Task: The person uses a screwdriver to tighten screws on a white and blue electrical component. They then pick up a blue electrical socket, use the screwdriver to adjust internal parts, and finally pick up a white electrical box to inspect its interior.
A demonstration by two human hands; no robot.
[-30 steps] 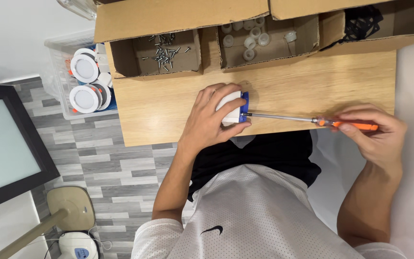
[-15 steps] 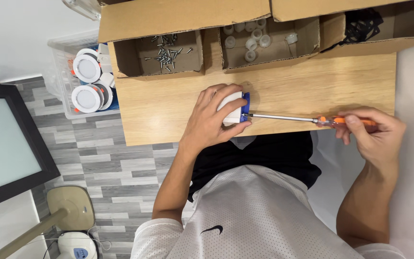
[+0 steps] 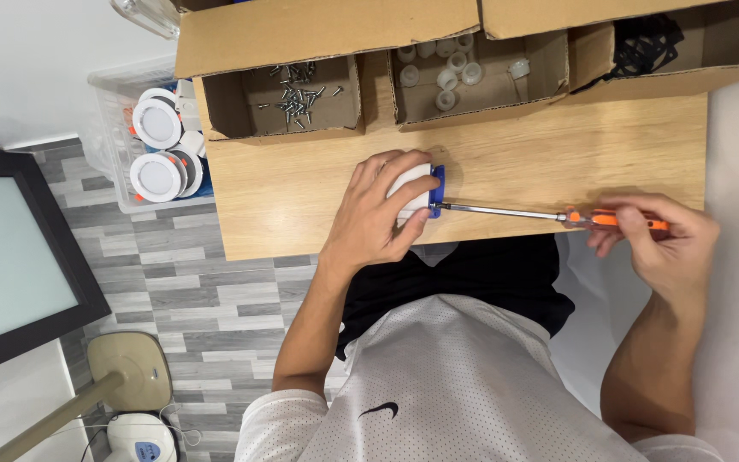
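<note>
Head view: right hand (image 3: pixel 656 244) has regripped the orange-handled screwdriver (image 3: pixel 549 216), fingers now closed around it; left hand (image 3: pixel 378 214) stays clamped on the white-and-blue part (image 3: pixel 425 192) at frame centre.

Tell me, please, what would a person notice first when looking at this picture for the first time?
First comes the long screwdriver with an orange handle, held by the right hand at the near edge of the wooden table; its tip meets a small white and blue part gripped by the left hand. Behind stand open cardboard boxes, one with screws and one with small white caps.
</note>
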